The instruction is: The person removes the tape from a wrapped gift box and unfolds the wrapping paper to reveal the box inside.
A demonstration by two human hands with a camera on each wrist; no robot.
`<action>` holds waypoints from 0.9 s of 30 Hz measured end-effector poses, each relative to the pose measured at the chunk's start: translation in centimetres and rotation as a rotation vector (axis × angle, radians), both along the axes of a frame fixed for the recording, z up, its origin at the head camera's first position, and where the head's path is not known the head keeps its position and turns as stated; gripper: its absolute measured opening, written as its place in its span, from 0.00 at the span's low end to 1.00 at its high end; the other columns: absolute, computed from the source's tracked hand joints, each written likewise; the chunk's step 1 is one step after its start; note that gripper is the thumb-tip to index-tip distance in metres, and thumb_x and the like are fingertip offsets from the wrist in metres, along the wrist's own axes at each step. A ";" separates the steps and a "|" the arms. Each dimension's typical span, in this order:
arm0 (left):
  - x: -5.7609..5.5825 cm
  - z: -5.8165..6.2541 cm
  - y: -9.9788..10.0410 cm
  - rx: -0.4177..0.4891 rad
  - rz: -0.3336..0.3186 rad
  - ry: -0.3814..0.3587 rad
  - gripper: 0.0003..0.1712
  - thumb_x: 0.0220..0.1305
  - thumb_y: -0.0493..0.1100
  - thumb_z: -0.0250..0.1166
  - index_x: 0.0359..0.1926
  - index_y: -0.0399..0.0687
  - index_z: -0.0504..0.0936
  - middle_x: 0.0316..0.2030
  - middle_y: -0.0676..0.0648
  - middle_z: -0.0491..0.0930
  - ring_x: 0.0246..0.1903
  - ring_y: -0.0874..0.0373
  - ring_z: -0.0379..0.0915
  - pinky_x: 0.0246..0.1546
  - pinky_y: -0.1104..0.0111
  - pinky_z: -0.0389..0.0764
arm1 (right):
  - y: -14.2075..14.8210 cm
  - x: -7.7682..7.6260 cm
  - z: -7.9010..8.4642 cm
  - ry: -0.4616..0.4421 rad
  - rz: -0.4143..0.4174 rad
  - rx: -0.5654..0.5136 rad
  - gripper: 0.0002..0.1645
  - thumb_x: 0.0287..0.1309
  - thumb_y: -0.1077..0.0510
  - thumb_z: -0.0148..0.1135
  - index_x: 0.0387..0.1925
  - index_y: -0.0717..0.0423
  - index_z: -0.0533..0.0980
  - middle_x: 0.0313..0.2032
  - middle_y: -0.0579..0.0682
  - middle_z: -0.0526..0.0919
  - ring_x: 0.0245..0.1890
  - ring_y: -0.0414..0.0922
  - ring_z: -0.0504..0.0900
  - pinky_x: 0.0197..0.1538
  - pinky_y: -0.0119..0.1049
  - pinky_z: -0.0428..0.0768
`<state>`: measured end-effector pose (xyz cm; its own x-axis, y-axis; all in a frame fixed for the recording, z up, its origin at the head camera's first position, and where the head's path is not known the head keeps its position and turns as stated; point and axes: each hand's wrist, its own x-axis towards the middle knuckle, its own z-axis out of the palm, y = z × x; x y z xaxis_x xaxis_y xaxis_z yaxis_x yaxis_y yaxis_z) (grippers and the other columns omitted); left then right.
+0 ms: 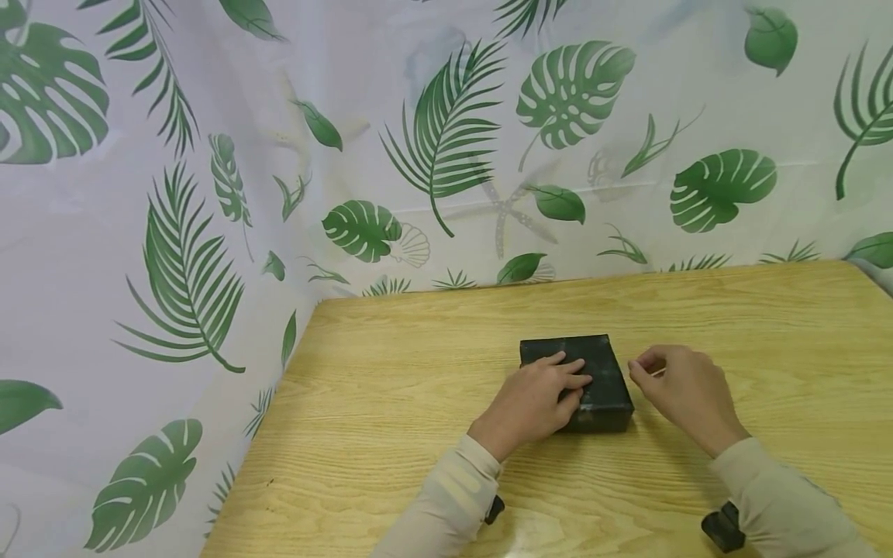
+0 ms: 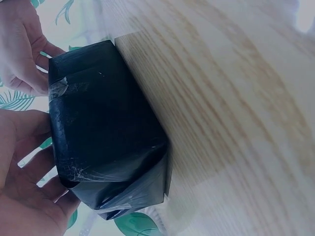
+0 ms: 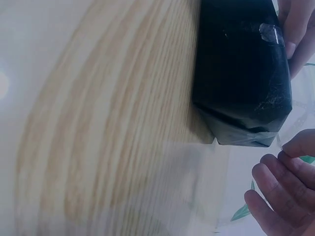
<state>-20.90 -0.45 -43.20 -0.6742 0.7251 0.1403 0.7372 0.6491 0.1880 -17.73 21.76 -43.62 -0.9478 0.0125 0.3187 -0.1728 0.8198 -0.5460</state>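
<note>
A box wrapped in black paper or film (image 1: 605,387) lies on the wooden table, with a piece of clear tape (image 3: 270,33) on one edge and folded wrapping at its ends. My left hand (image 1: 537,399) rests on top of it, fingers spread and fairly straight; the left wrist view shows that hand (image 2: 29,172) along the box's upper edge. Just right of the box, my right hand (image 1: 687,391) pinches a thin clear strip (image 3: 279,142), apparently tape, between thumb and forefinger. The strip runs toward the box's end. Its other fingers (image 3: 278,187) are loosely curled.
The pale wood-grain table (image 1: 391,364) spreads around the box. A white cloth with green leaf prints (image 1: 446,139) hangs behind the table and along its left side. Dark wrist devices (image 1: 724,527) sit under both sleeves.
</note>
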 end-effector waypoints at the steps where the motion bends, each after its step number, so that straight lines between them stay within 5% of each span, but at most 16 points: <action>1: 0.0 0.0 0.0 0.001 0.001 0.000 0.18 0.77 0.47 0.58 0.63 0.56 0.82 0.68 0.51 0.72 0.70 0.55 0.64 0.61 0.67 0.74 | 0.1 0.0 0.0 -0.003 0.000 -0.002 0.11 0.64 0.59 0.66 0.33 0.65 0.85 0.28 0.56 0.87 0.23 0.49 0.83 0.22 0.41 0.77; 6: 0.0 0.0 0.0 0.004 0.005 -0.001 0.18 0.77 0.47 0.58 0.63 0.56 0.82 0.67 0.52 0.73 0.70 0.55 0.64 0.59 0.69 0.76 | 0.3 -0.1 -0.2 -0.004 -0.002 0.000 0.11 0.64 0.59 0.67 0.33 0.65 0.86 0.27 0.56 0.87 0.23 0.49 0.83 0.22 0.41 0.77; 16: 0.0 0.1 0.2 -0.001 -0.001 -0.007 0.18 0.77 0.47 0.58 0.63 0.56 0.82 0.67 0.52 0.72 0.70 0.55 0.64 0.30 0.80 0.78 | 0.6 0.2 -0.4 -0.015 -0.016 -0.004 0.11 0.64 0.58 0.67 0.32 0.64 0.86 0.28 0.56 0.87 0.24 0.50 0.83 0.22 0.41 0.77; 27: 0.1 0.0 0.1 -0.009 -0.002 0.008 0.18 0.77 0.47 0.58 0.63 0.56 0.82 0.68 0.51 0.72 0.70 0.55 0.64 0.52 0.71 0.80 | 1.2 0.3 -0.5 -0.019 -0.016 -0.006 0.12 0.64 0.58 0.67 0.34 0.66 0.86 0.29 0.60 0.87 0.19 0.45 0.80 0.19 0.39 0.75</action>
